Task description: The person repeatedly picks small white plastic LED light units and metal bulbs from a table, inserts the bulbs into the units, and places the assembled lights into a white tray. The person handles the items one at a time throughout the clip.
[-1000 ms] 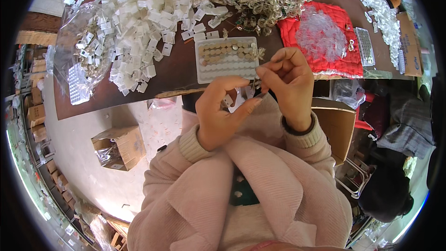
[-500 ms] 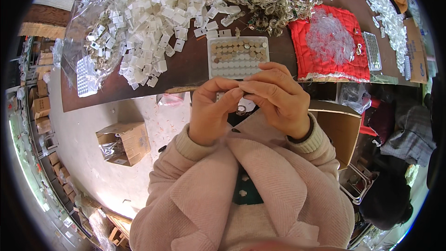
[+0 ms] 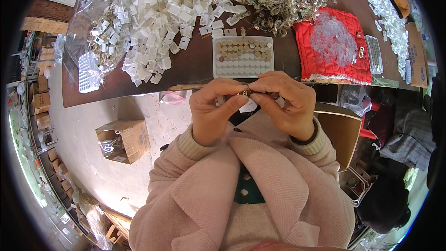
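My left hand and my right hand meet just in front of the table edge, with thumbs and forefingers pinched close together. Between the fingertips is a small pale piece, too small and covered to tell its kind. Just beyond my hands lies a translucent tray with round pockets. Several button cells fill its far rows, some tan and some silvery.
On the table lie a heap of white plastic cases, a tangle of clear wired pieces and a red cloth bearing thin clear strips. A cardboard box stands on the floor at left; another is at my right.
The fingers of both hands have shifted about the small piece, and more of it now shows. The right hand has drawn slightly rightward. The whole view has shifted a little.
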Demonstrator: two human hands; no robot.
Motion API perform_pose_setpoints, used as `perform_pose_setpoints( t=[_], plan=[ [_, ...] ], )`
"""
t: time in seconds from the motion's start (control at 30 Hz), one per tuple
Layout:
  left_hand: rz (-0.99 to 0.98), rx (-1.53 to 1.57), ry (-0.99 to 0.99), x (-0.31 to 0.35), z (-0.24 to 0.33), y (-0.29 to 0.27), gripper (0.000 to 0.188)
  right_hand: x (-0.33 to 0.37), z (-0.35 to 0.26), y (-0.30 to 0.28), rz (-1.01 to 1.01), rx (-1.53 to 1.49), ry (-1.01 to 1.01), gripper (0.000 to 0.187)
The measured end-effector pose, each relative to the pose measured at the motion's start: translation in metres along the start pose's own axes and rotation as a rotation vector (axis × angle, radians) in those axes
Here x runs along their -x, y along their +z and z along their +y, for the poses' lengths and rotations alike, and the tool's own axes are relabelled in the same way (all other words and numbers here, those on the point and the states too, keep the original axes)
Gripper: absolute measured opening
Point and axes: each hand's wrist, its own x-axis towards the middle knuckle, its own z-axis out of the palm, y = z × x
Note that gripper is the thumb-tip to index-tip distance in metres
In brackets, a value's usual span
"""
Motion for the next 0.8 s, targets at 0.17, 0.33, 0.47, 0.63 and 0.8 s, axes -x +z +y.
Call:
perform_pose_setpoints(
  t=[0.17, 0.33, 0.47, 0.63, 0.8],
  plan=[
    [0.038, -0.103, 0.049, 0.004, -0.002, 0.0, 0.018, -0.001, 0.004, 0.011, 0.121, 0.219, -0.256, 0.021],
    [0.103, 0.327, -0.067, 0.008, -0.004, 0.009, 0.016, 0.002, 0.008, 0.021, 0.191, 0.051, -0.173, 0.022],
    [0.199, 0.505, -0.193, 0.008, -0.003, 0.016, 0.014, 0.006, 0.005, 0.025, 0.172, 0.074, -0.124, 0.027],
    [0.201, 0.525, -0.239, 0.004, -0.004, 0.012, 0.012, 0.002, 0.011, 0.019, 0.051, 0.238, -0.38, 0.03],
    [0.252, 0.413, -0.267, -0.004, 0.004, 0.008, 0.009, 0.0, 0.017, 0.017, 0.027, 0.376, -0.468, 0.031]
  ],
)
